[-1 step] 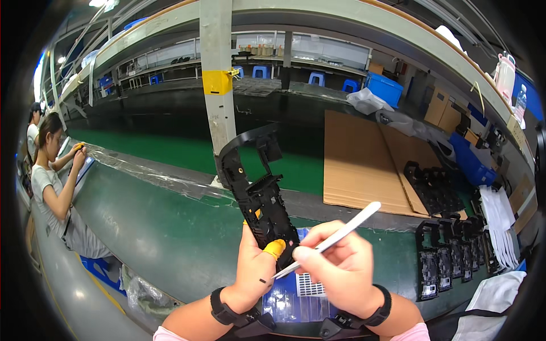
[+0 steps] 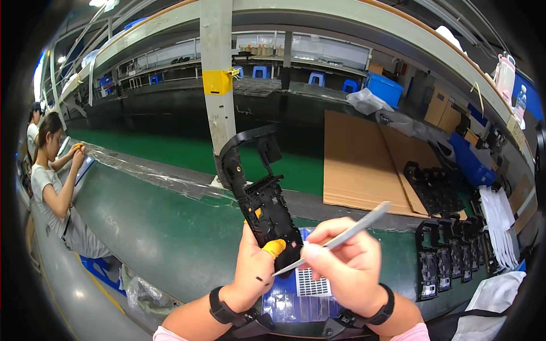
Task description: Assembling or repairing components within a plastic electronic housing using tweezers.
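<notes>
Beyond a flat cardboard sheet (image 2: 358, 165) on a long green worktable (image 2: 165, 204), a blue bin (image 2: 384, 90) stands beside crumpled clear plastic (image 2: 364, 102); what the bin contains cannot be seen. On a shelf at upper right are a pink bottle (image 2: 504, 74) and a clear bottle (image 2: 520, 101), their contents too small to tell. Beneath the person's hands lies blue plastic (image 2: 284, 304), with a white sheet (image 2: 313, 284) of small dark rectangles over it.

The person's left hand (image 2: 250, 270), with yellow finger covers (image 2: 274, 248), grips the lower end of a black plastic frame (image 2: 267, 210). The frame is raised above the table and leans left, its curved end uppermost. A small dark strip (image 2: 259, 279) sits on this hand near the base of the thumb. The right hand (image 2: 352, 264) pinches metal tweezers (image 2: 359, 224); their tips slant down and left to just beside the left hand, and whether they touch it cannot be told. Both forearms come from the lower edge, black straps at the wrists. Farther right, more black frames (image 2: 428, 267) stand in a row.
</notes>
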The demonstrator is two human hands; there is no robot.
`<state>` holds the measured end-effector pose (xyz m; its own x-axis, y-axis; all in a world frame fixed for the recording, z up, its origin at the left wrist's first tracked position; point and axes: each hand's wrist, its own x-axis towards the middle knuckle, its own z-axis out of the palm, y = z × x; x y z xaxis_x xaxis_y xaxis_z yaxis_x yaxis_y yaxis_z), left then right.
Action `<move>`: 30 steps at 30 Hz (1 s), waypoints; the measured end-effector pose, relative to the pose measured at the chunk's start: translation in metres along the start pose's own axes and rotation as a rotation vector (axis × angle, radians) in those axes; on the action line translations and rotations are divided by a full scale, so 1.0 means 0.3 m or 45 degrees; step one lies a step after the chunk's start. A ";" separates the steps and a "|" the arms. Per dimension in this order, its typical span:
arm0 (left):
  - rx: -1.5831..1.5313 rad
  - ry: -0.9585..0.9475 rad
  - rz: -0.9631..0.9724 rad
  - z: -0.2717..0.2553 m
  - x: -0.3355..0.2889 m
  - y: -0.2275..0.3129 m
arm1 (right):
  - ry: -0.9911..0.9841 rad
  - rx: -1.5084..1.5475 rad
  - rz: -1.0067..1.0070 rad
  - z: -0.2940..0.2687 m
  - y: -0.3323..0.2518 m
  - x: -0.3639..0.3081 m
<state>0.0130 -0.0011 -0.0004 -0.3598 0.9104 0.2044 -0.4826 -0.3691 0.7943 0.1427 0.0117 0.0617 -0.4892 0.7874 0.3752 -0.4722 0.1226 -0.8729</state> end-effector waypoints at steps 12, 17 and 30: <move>-0.548 -0.224 -0.564 0.002 0.015 0.041 | 0.301 -0.183 -0.070 -0.215 0.041 0.162; -0.599 -0.285 -0.663 -0.004 0.018 0.041 | 0.292 -0.269 -0.065 -0.219 0.049 0.166; -0.604 -0.306 -0.689 -0.005 0.012 0.043 | 0.283 -0.259 -0.083 -0.219 0.043 0.170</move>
<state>0.0043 -0.0030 0.0096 0.1828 0.9830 0.0184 -0.8537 0.1494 0.4989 0.1598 0.0932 0.0493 -0.2796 0.8841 0.3745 -0.3301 0.2778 -0.9021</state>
